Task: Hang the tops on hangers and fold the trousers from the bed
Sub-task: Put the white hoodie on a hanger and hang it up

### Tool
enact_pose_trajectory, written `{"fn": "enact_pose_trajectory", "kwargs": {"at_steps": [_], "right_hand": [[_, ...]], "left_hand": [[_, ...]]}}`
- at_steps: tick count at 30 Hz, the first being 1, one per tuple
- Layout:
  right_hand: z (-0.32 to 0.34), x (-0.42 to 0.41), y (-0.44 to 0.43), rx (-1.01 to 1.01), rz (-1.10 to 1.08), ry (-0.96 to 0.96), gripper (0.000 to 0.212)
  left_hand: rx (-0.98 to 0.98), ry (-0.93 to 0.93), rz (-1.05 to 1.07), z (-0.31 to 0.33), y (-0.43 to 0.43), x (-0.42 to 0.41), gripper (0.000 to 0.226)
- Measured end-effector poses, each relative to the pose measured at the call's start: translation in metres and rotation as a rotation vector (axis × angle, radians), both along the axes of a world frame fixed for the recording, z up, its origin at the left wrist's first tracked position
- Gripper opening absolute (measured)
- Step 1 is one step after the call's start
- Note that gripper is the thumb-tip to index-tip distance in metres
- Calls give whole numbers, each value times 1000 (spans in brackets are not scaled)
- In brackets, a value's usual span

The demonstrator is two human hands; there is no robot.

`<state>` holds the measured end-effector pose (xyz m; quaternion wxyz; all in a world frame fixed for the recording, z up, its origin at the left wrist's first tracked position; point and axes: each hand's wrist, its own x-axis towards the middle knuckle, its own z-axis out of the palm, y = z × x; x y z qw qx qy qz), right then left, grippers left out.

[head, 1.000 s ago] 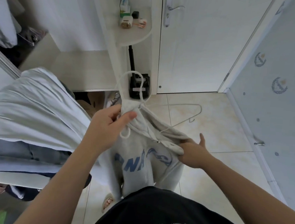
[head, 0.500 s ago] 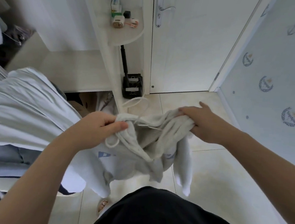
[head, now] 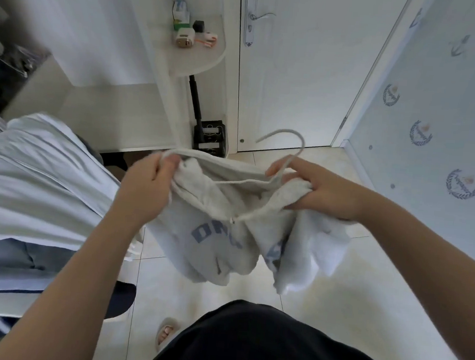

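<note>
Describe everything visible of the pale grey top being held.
The pale grey top looks like soft fleece, with blue letters on the chest, partly lost in folds, and a white cord at the neck. It hangs bunched, neck uppermost, over the tiled floor. The left hand and right hand grip its neck edge at either side; a white hanger hook rises by the right hand.
</note>
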<state>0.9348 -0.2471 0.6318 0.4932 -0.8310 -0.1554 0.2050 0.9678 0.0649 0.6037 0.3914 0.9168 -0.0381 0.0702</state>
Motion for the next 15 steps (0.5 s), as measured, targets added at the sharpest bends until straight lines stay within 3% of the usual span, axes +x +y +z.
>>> {"fn": "enact_pose_trajectory", "kwargs": {"at_steps": [4,8,11,15], "right_hand": [[-1,-2,-3,-151,65,-33,53],[-12,1,20,-89,-162,-98,42],[-7,6,26,-169,-222,-183,44],[-5,7,32,-374,-106,-234,43]], "left_hand": [[-60,-47,68,7,-3,0,44],[26,-77,-94,15,-39,-13,41],[-82,-54,-67,13,-49,-16,40],[-255,-75,-33,18,-47,-18,41]]}}
